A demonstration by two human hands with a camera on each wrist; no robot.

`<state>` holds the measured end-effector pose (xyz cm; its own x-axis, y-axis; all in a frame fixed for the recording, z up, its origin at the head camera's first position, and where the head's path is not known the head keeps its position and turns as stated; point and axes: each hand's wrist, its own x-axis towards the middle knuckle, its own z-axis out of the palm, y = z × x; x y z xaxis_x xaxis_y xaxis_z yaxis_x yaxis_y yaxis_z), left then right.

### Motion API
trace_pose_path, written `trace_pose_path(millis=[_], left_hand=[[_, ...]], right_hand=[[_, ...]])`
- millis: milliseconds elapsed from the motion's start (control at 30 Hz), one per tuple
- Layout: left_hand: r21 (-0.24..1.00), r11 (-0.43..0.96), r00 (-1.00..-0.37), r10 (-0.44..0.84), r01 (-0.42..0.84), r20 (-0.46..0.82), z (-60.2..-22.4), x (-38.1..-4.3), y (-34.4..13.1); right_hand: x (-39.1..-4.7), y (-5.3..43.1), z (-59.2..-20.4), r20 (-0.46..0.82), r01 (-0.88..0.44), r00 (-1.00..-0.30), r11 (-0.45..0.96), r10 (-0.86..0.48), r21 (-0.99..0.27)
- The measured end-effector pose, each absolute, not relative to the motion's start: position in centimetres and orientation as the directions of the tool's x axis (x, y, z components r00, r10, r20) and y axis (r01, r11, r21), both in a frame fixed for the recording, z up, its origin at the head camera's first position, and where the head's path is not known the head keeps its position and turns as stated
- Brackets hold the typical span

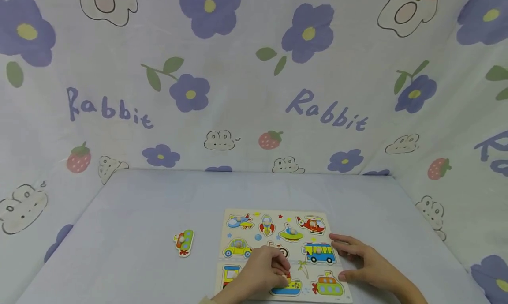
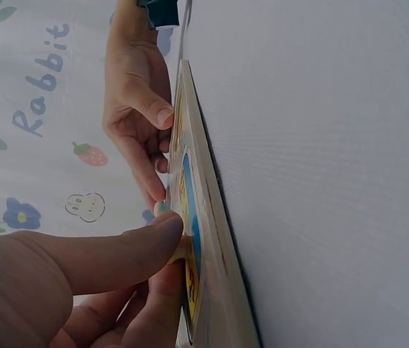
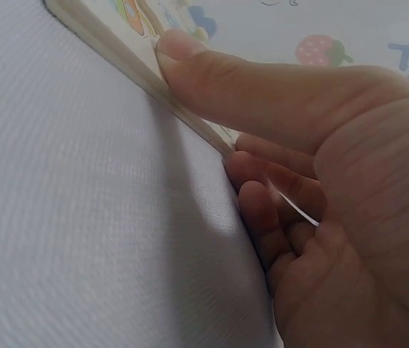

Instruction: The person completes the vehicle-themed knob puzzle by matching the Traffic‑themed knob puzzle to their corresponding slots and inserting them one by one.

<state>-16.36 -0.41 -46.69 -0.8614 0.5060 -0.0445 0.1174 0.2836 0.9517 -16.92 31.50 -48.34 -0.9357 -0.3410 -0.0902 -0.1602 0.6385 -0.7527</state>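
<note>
A wooden knob puzzle board (image 1: 296, 250) with vehicle shapes lies on the table. Over its lower middle, my left hand (image 1: 263, 268) pinches the small knob of a blue and yellow boat piece (image 1: 291, 290) between thumb and finger. Seen from the side in the left wrist view, the boat piece (image 2: 194, 217) lies along the board's face; whether it sits fully down I cannot tell. At the board's right edge, my right hand (image 1: 369, 266) grips it, thumb (image 3: 183, 61) on top, other fingers curled by the side. A loose submarine piece (image 1: 184, 243) lies left of the board.
On the board are a car (image 1: 237, 248), a bus (image 1: 319, 253), a helicopter (image 1: 312, 225), a rocket (image 1: 267, 227) and other vehicles. A submarine shape (image 1: 330, 289) shows at lower right. Patterned cloth walls (image 1: 238, 88) enclose the pale table (image 1: 131, 233).
</note>
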Motion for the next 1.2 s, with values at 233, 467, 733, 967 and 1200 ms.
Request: trace_pose_path(millis=[233,467,733,967,1200], left_hand=[[0.953,0.281,-0.861,0.507,0.116,-0.045,-46.77,-16.29,-0.56],[0.954,0.278,-0.862,0.505,0.112,-0.046,-46.86,-16.25,-0.56],[0.954,0.283,-0.862,0.503,0.104,-0.055,-46.92,-16.37,-0.64],[0.951,0.296,-0.866,0.494,0.091,-0.071,-47.14,-16.45,-0.52],[0.951,0.293,-0.864,0.5,0.099,-0.064,-47.0,-16.38,-0.5]], right_hand=[[-16.77,31.36,-48.1,-0.08,-0.176,-0.931,0.629,-0.357,-0.757],[-16.92,31.69,-48.63,-0.079,-0.179,-0.93,0.632,-0.358,-0.754],[-16.95,31.41,-48.61,-0.105,-0.145,-0.939,0.653,-0.328,-0.744],[-17.08,31.29,-48.41,-0.107,-0.145,-0.936,0.643,-0.337,-0.752],[-17.0,31.38,-48.43,-0.09,-0.165,-0.936,0.652,-0.34,-0.74]])
